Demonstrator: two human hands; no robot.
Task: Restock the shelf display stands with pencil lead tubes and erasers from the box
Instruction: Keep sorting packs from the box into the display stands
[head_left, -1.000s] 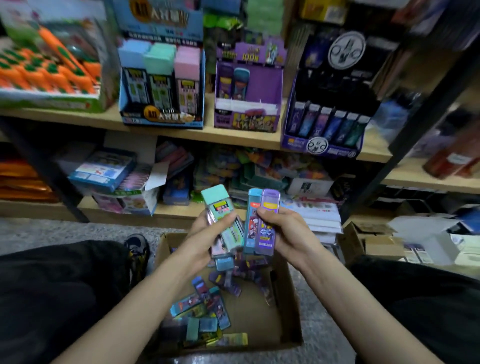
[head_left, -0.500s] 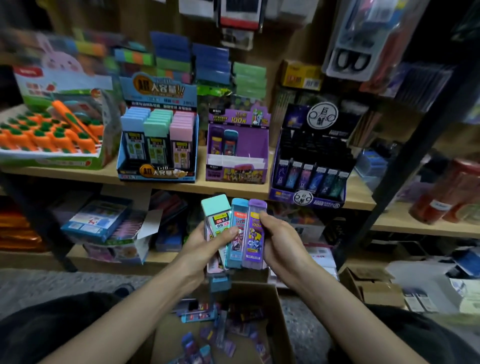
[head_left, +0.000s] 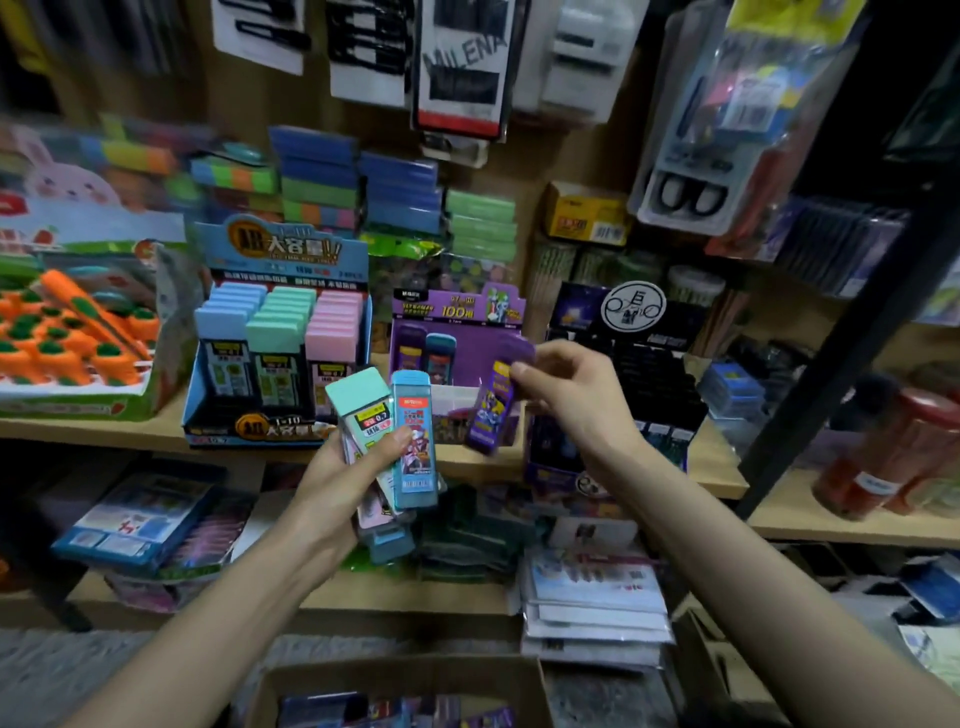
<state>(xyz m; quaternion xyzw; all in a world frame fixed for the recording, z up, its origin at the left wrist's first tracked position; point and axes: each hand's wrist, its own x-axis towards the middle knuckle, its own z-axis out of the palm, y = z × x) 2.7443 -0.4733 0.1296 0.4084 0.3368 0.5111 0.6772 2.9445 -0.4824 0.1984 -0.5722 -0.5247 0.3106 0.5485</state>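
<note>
— Now, what is gripped by the left hand (head_left: 337, 488)?
— Several lead tubes (head_left: 413, 441) (mint and blue foremost).
— And by the right hand (head_left: 566, 395)?
— A purple tube (head_left: 491, 410) is pinched, just before the purple stand (head_left: 467, 332).

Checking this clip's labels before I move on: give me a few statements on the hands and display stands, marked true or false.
1. The right hand pinches a purple tube. True.
2. The left hand is empty. False: it grips a bundle of tubes.
3. The purple display stand is packed full. False: only two tubes show standing in it.
4. The blue display stand holds rows of blue, mint and pink caps. True.
</note>
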